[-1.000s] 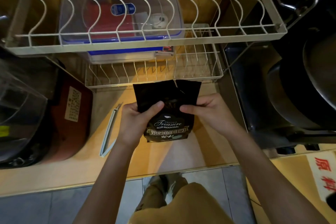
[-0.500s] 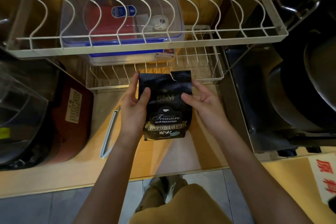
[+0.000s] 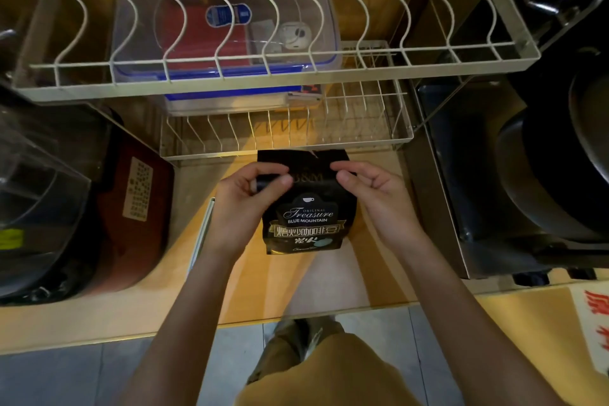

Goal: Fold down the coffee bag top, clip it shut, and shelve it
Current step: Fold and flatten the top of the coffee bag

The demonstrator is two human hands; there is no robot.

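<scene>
- Since the earlier frames, both hands have been shifted up the coffee bag to its upper corners, where the front was held lower down before.
- Head view: the bag is held upright just above the wooden counter, near the front edge of the lower wire rack, label facing the camera.
- The left hand is closed in a pinch on the bag's upper left corner; the right hand is closed on the upper right, thumb in front.
- A small tear is seen in the top edge, between the hands.
- The fold is judged barely begun: the top strip is not yet turned down.
- It would be done well if both corners were rolled forward together, evenly, with air pressed out first and the torn edge tucked inside the crease.
- A long pale clip lies on the counter just left of the left wrist, within easy reach for the next step.
</scene>
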